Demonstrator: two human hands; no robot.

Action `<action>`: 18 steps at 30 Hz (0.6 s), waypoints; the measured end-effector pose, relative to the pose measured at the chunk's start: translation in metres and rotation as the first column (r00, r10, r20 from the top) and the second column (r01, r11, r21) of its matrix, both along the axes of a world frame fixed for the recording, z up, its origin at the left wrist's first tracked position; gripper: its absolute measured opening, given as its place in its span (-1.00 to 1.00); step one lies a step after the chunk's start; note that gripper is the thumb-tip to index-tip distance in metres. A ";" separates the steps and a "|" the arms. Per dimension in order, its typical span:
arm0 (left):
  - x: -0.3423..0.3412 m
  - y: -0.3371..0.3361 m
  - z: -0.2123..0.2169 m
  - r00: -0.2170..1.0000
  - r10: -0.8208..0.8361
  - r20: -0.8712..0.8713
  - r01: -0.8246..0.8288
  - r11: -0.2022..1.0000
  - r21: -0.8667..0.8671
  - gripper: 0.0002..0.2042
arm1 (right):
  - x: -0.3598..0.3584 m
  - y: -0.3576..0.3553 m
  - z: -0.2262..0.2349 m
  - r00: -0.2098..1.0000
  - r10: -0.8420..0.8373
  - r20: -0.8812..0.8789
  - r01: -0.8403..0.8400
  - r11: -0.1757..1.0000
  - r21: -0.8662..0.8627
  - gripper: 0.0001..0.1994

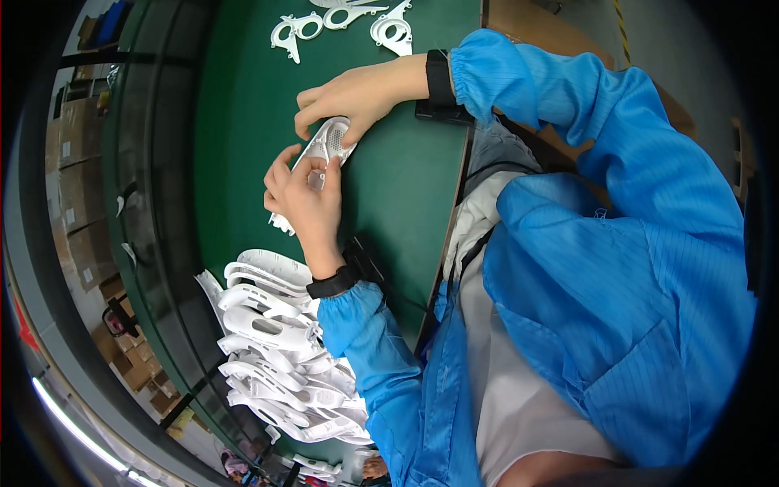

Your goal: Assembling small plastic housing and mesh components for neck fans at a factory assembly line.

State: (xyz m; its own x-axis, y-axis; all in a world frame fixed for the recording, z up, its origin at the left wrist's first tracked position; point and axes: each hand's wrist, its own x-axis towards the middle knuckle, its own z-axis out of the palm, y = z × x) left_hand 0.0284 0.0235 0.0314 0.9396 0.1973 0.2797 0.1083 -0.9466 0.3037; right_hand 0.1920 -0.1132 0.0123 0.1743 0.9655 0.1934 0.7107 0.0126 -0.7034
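One white part [320, 148] over green table [406, 187] | your left hand [305, 199] grasps it near the middle | your right hand [361, 96] grasps its rounded end | white shells [256, 300] piled beside your left forearm | ring parts [398, 16] beyond your right hand
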 end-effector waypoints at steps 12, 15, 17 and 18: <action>-0.003 0.001 -0.008 0.995 -0.056 0.079 0.050 0.996 0.077 -0.85 | -0.002 0.006 0.000 0.998 0.044 -0.050 -0.043 0.999 0.022 -0.62; -0.003 0.000 -0.009 0.994 -0.071 0.087 0.059 0.989 0.134 -0.84 | -0.006 0.007 0.005 0.999 0.028 0.040 -0.028 1.000 -0.003 -0.59; -0.003 0.000 -0.009 0.992 -0.097 0.084 0.081 0.981 0.175 -0.83 | -0.006 0.010 0.005 0.995 0.040 0.088 -0.036 0.998 -0.053 -0.58; -0.004 0.000 -0.008 0.996 -0.064 0.062 0.052 0.982 0.182 -0.79 | -0.005 0.011 0.005 0.989 0.059 0.136 -0.046 0.994 -0.103 -0.57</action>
State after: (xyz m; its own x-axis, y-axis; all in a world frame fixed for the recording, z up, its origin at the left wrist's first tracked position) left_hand 0.0242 0.0235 0.0233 0.9258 0.0834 0.3688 0.0364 -0.9905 0.1325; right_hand 0.1867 -0.1019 0.0173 0.1011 0.9882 0.1149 0.8016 -0.0125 -0.5977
